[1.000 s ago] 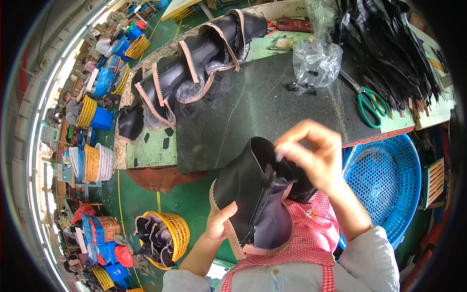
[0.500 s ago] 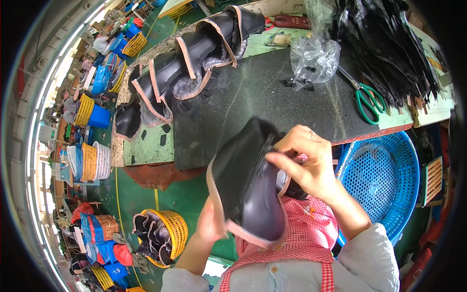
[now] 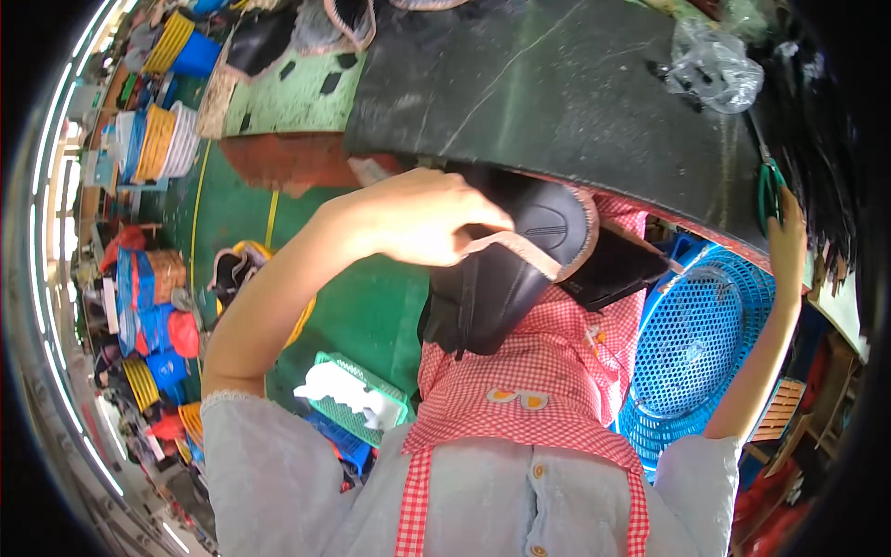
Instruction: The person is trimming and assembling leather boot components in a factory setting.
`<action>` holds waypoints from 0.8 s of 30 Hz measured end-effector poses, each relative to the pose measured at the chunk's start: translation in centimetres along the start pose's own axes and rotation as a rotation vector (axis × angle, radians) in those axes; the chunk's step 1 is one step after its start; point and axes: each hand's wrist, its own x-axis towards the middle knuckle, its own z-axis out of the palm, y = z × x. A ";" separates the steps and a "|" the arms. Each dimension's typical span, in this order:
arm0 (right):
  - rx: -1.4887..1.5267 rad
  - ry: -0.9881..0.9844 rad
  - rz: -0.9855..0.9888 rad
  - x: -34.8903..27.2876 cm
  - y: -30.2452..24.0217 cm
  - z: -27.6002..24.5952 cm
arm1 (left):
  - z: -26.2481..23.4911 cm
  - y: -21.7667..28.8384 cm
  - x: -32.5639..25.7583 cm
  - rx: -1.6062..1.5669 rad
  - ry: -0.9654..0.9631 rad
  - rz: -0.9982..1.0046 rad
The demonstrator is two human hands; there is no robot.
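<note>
My left hand (image 3: 422, 221) is closed on a black boot upper (image 3: 497, 292) with a pale pink edge strip, held in front of my apron below the table edge. Part of the upper lies behind the hand. Far to the right, my right hand (image 3: 787, 237) has its fingers at the green handles of a pair of scissors (image 3: 768, 190) on the table's right side, closed around them as far as shows. Another dark piece (image 3: 613, 269) with a pink edge hangs against the apron, beside the held upper.
The dark-topped table (image 3: 557, 84) spans the front, with a clear plastic bag (image 3: 715, 70) and black strips (image 3: 831, 176) at its right. More uppers (image 3: 260, 42) lie at the far left. A blue basket (image 3: 682, 325) stands at my right, a green crate (image 3: 367, 390) at lower left.
My right hand has left the upper and reached right to the scissors. The left hand now grips the upper from above, turned and nearer the table edge. The view has shifted down.
</note>
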 end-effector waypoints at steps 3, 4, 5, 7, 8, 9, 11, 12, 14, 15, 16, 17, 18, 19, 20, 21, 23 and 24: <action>0.073 -0.096 0.070 1.0 -0.1 -1.1 | 1.2 0.0 0.1 0.030 0.117 0.032; 0.091 -0.101 0.053 1.4 1.5 -0.9 | 1.4 -0.1 0.0 0.053 0.145 0.053; 0.116 -0.100 0.030 2.2 1.6 -0.8 | 1.5 0.0 0.0 0.043 0.145 0.042; 0.002 -0.054 0.085 2.0 0.9 -1.9 | 1.4 0.3 -0.2 0.034 0.116 -0.013; -0.004 0.014 0.107 1.1 -0.1 -2.8 | 1.4 0.3 -0.1 0.026 0.119 -0.021; 0.090 0.007 0.107 -0.1 -2.6 -4.1 | 1.5 0.2 0.0 0.043 0.118 0.017; 0.303 0.068 -0.009 -2.4 -9.8 -5.0 | 1.5 0.7 0.1 0.075 0.120 0.058; 0.454 -0.119 0.079 -3.7 -15.6 -5.9 | 1.7 0.7 0.1 0.073 0.117 0.049; 0.968 -0.366 -0.051 -5.3 -23.0 -5.4 | 1.7 0.3 -0.1 0.068 0.142 0.066; 1.247 -0.418 -0.086 -6.2 -25.4 -3.5 | 1.8 0.0 -0.3 0.067 0.146 0.055; 1.431 -0.508 -0.131 -6.5 -27.2 -2.9 | 1.7 0.1 -0.1 0.065 0.152 0.081; 1.421 -0.562 -0.104 -6.8 -29.1 -2.3 | 1.8 0.1 0.0 0.065 0.156 0.093; 1.517 -0.617 -0.104 -7.1 -30.2 -1.6 | 1.5 0.3 0.0 0.065 0.159 0.095; 1.540 -0.632 -0.147 -7.4 -31.1 -0.9 | 1.1 0.8 0.1 0.137 0.114 0.048; 1.531 -0.670 -0.130 -7.6 -31.9 -0.9 | 0.9 0.9 0.2 0.210 0.072 -0.006; 1.465 -0.583 -0.199 -7.8 -32.4 -0.1 | 0.9 1.0 0.0 0.211 0.077 -0.005; 1.438 -0.535 -0.227 -7.9 -32.0 0.6 | 0.7 0.9 -1.0 0.279 0.251 -0.070; 1.455 -0.498 -0.196 -8.1 -31.5 0.6 | 1.2 0.4 -1.4 0.195 0.362 -0.017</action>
